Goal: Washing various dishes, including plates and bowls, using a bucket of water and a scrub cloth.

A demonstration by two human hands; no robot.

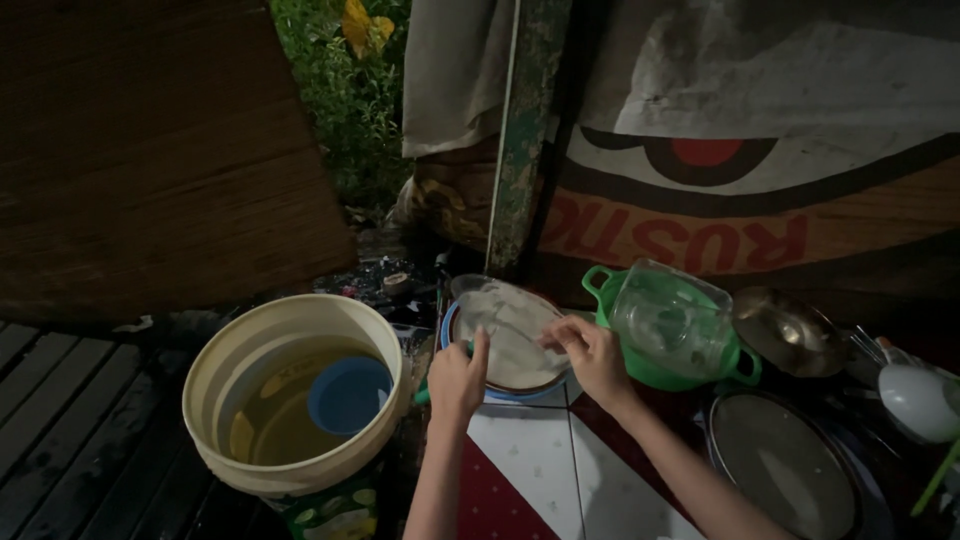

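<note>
A round plate (515, 355) with a blue rim, covered in white suds, stands tilted at the middle of the view. My left hand (457, 378) grips its lower left edge, thumb up against the plate face. On the plate's right side my right hand (592, 355) presses its fingers onto the soapy surface. Whether it holds a sponge cannot be told.
A cream bucket (300, 470) of water with a blue bowl (349, 394) floating in it stands at left on dark wooden slats. At right: a clear glass jar (675, 318) in a green pot (665, 372), a metal bowl (790, 335), a lidded pan (785, 462), a white cup (915, 400). Painted banner behind.
</note>
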